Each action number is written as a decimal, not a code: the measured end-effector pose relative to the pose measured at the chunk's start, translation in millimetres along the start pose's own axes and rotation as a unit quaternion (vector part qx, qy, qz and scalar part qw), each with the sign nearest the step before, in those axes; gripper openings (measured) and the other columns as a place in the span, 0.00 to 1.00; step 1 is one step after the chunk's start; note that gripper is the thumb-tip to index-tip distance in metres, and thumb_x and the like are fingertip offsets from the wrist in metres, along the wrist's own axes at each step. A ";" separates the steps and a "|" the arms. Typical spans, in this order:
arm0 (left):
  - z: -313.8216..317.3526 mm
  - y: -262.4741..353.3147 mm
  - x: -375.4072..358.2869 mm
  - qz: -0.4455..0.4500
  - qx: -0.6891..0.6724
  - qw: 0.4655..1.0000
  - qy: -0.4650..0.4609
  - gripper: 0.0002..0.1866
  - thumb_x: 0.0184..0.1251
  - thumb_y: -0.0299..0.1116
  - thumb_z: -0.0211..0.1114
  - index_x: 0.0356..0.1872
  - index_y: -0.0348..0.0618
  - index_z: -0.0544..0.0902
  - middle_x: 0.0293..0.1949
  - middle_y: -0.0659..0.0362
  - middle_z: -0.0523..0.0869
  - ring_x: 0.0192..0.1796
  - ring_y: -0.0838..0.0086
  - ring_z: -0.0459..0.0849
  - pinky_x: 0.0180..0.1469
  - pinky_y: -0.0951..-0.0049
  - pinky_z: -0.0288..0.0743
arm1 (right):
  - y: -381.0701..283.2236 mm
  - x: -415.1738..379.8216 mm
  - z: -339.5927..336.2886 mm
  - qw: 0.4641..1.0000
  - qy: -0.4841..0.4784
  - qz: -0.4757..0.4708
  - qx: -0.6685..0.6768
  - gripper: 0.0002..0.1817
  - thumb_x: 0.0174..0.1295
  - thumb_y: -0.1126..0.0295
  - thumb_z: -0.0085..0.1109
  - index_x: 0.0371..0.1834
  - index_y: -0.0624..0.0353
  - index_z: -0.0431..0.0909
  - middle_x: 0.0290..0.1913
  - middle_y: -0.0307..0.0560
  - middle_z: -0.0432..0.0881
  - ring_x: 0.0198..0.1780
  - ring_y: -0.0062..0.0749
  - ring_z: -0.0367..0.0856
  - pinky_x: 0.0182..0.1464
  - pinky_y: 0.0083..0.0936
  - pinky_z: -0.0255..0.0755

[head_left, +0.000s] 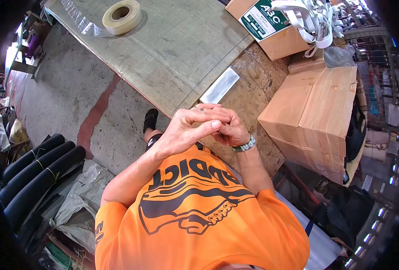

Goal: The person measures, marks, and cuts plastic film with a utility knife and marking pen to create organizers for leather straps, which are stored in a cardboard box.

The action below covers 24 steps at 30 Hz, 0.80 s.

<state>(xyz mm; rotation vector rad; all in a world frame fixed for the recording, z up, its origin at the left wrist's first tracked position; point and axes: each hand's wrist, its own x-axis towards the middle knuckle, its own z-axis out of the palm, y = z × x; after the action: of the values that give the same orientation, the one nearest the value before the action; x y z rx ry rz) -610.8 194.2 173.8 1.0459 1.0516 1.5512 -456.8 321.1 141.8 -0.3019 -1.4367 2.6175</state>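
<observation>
My left hand [195,127] lies over my right hand [233,128], both in front of my body at the table's near corner. The left fingers are closed across the right hand, its thumb stretched along the top. Curled fingers of the right hand show below, partly covered; whether anything small is between the hands is hidden. A green and silvery band [245,144] circles the right wrist. Just beyond the fingers, a pale flat rectangular piece [220,85] lies by the edge of the grey-green tabletop [177,49]. Neither hand visibly touches it.
A roll of clear strip [135,21] lies far left on the table, its loose end trailing. At right stand a large cardboard carton [305,101] and a box [282,44] topped with white straps [318,22]. Dark rolls [44,180] lie on the left floor.
</observation>
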 end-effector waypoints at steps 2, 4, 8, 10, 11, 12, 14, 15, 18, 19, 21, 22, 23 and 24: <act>0.0 -0.4 -0.6 0.015 0.002 1.000 -0.003 0.15 0.76 0.35 0.63 0.51 0.33 0.87 0.48 0.55 0.90 0.58 0.69 0.84 0.69 0.64 0.70 | 2.1 -0.9 -1.5 1.000 0.000 0.004 0.005 0.25 0.68 0.65 0.66 0.65 0.65 0.77 0.68 0.50 0.74 0.19 0.12 0.69 0.16 0.11 0.59; 0.8 6.3 -3.8 -0.051 -0.051 0.997 -0.009 0.16 0.77 0.35 0.62 0.53 0.32 0.86 0.49 0.55 0.90 0.57 0.70 0.84 0.66 0.65 0.72 | 2.5 -1.8 -1.8 1.000 0.002 0.003 0.001 0.25 0.68 0.65 0.66 0.65 0.65 0.76 0.69 0.50 0.72 0.20 0.12 0.70 0.16 0.10 0.59; -4.1 13.1 -8.5 -0.156 -0.198 0.967 -0.038 0.17 0.79 0.35 0.59 0.57 0.31 0.84 0.52 0.54 0.88 0.58 0.73 0.82 0.63 0.68 0.73 | -4.9 -0.4 8.2 1.000 -0.003 0.004 0.029 0.26 0.69 0.64 0.64 0.67 0.65 0.75 0.61 0.48 0.79 0.20 0.13 0.72 0.16 0.10 0.60; -8.2 6.9 -9.4 -0.100 -0.117 0.988 -0.016 0.18 0.79 0.37 0.59 0.57 0.32 0.84 0.56 0.52 0.87 0.62 0.71 0.80 0.65 0.68 0.71 | -6.7 -1.8 4.6 0.993 -0.018 0.051 0.107 0.25 0.71 0.65 0.61 0.67 0.65 0.74 0.52 0.45 0.82 0.19 0.13 0.72 0.17 0.11 0.61; -10.8 2.1 -10.0 -0.072 -0.076 0.995 -0.004 0.19 0.79 0.38 0.58 0.57 0.33 0.84 0.58 0.52 0.86 0.64 0.69 0.79 0.66 0.68 0.70 | -8.1 -2.6 -2.9 0.994 0.001 0.067 0.087 0.23 0.72 0.66 0.61 0.67 0.64 0.75 0.47 0.44 0.83 0.19 0.15 0.73 0.18 0.12 0.63; -13.3 -4.8 -11.5 -0.057 -0.055 0.996 0.029 0.19 0.79 0.38 0.59 0.58 0.33 0.84 0.60 0.52 0.84 0.64 0.70 0.79 0.66 0.69 0.70 | -9.4 -3.4 -10.3 0.994 0.019 0.083 0.068 0.22 0.72 0.66 0.60 0.67 0.63 0.75 0.43 0.43 0.84 0.20 0.17 0.74 0.19 0.13 0.65; -21.5 -14.9 -18.3 -0.102 -0.013 0.987 0.123 0.18 0.78 0.36 0.60 0.58 0.33 0.84 0.56 0.55 0.87 0.59 0.73 0.80 0.63 0.72 0.72 | -3.4 0.1 -50.6 0.982 0.108 0.061 -0.143 0.19 0.72 0.68 0.59 0.65 0.57 0.78 0.38 0.43 0.83 0.23 0.23 0.77 0.23 0.18 0.70; -29.7 -20.5 -25.1 -0.135 0.006 0.977 0.162 0.17 0.77 0.35 0.60 0.57 0.33 0.84 0.55 0.56 0.87 0.57 0.74 0.81 0.62 0.72 0.72 | 2.1 4.6 -70.5 0.948 0.159 0.043 -0.274 0.18 0.72 0.69 0.59 0.64 0.55 0.79 0.36 0.44 0.83 0.25 0.27 0.79 0.26 0.21 0.72; -67.2 -57.3 -59.8 -0.201 0.157 0.941 0.221 0.17 0.75 0.34 0.61 0.55 0.30 0.83 0.47 0.54 0.90 0.50 0.75 0.85 0.56 0.73 0.77 | 16.5 17.9 -92.3 0.740 0.251 -0.081 -0.619 0.17 0.68 0.73 0.59 0.57 0.44 0.85 0.42 0.50 0.80 0.42 0.43 0.81 0.43 0.34 0.76; -79.3 -73.3 -77.1 -0.227 0.168 0.931 0.232 0.16 0.75 0.33 0.61 0.54 0.29 0.84 0.47 0.53 0.90 0.50 0.74 0.86 0.56 0.73 0.78 | 26.3 17.1 -89.3 0.695 0.232 -0.084 -0.675 0.17 0.68 0.73 0.58 0.58 0.45 0.85 0.43 0.50 0.79 0.43 0.43 0.80 0.45 0.35 0.76; -96.9 -99.3 -117.7 -0.273 0.246 0.895 0.254 0.15 0.73 0.33 0.62 0.52 0.32 0.85 0.44 0.51 0.91 0.48 0.71 0.88 0.54 0.72 0.79 | 51.9 10.5 -89.3 0.599 0.185 -0.089 -0.774 0.18 0.67 0.74 0.57 0.58 0.46 0.85 0.46 0.50 0.78 0.46 0.44 0.78 0.48 0.37 0.75; -106.4 -114.4 -142.2 -0.308 0.288 0.871 0.254 0.15 0.71 0.33 0.63 0.50 0.32 0.85 0.41 0.51 0.91 0.46 0.71 0.89 0.53 0.72 0.79 | 55.3 11.0 -95.2 0.605 0.201 -0.090 -0.765 0.19 0.65 0.75 0.57 0.57 0.46 0.85 0.45 0.48 0.77 0.49 0.45 0.76 0.53 0.39 0.72; -115.9 -132.4 -170.0 -0.333 0.299 0.858 0.251 0.15 0.71 0.34 0.63 0.48 0.31 0.86 0.39 0.50 0.91 0.45 0.70 0.89 0.51 0.70 0.80 | 53.3 17.2 -107.9 0.619 0.237 -0.090 -0.743 0.19 0.65 0.75 0.57 0.56 0.45 0.86 0.45 0.48 0.76 0.48 0.45 0.76 0.53 0.39 0.72; -125.2 -154.0 -205.0 -0.359 0.310 0.845 0.247 0.15 0.70 0.35 0.63 0.47 0.31 0.86 0.38 0.49 0.91 0.44 0.69 0.89 0.50 0.69 0.80 | 50.2 23.7 -122.5 0.632 0.273 -0.088 -0.719 0.18 0.64 0.75 0.58 0.55 0.44 0.86 0.45 0.48 0.76 0.48 0.46 0.76 0.53 0.39 0.72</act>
<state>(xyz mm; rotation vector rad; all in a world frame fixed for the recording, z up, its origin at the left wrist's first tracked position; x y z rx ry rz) -657.4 3.7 -33.4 0.5040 2.1128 0.8576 -451.5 399.6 32.7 -0.8759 -2.5936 0.4889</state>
